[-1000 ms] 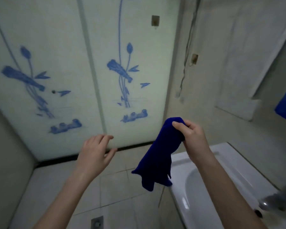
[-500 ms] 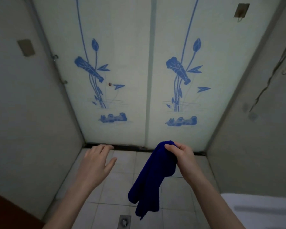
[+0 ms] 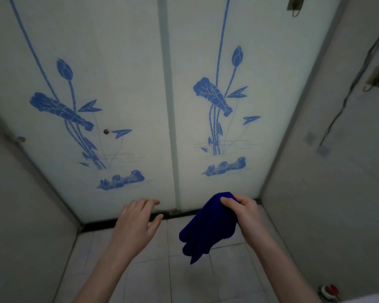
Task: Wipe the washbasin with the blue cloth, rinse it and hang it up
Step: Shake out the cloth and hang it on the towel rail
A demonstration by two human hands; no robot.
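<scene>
Two frosted glass door panels point(image 3: 123, 62) printed with blue lotus stems point(image 3: 214, 127) and ducks point(image 3: 225, 168) stand above a black threshold strip point(image 3: 99, 225). Pale floor tiles point(image 3: 149, 281) lie below. A dark cable point(image 3: 337, 117) runs down the grey right wall point(image 3: 337, 204).

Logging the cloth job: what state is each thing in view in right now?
Cloth: bunched, hanging free, held by its top.
Right hand: grips the cloth.
Left hand: empty, fingers relaxed.
Glass doors: appear shut.
</scene>
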